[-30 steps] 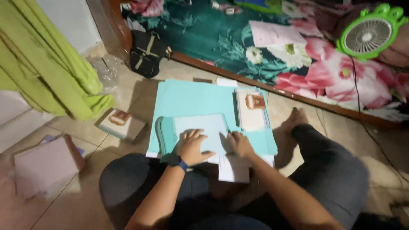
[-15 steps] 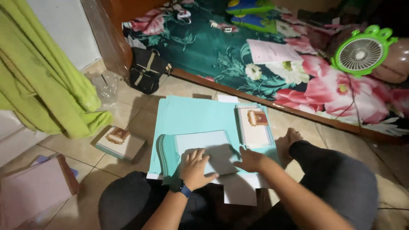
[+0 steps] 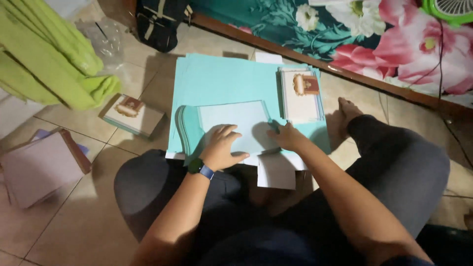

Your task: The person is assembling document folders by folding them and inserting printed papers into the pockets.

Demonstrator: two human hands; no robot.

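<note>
Left hand [image 3: 220,146]: fingers spread, flat on pale blue sheet [image 3: 236,123].
Right hand [image 3: 288,137]: fingers together, pressing sheet's right edge.
Beside: card stack [image 3: 300,93].

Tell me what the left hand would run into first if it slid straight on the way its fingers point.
Likely the right hand: the left hand lies flat on the pale blue sheet, fingers pointing up and right across it. Aimed slightly higher, it would meet the stack of cards.

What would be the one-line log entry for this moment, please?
left hand: flat on pale blue sheet | right hand: on sheet's right edge | card stack: beside, untouched
</note>
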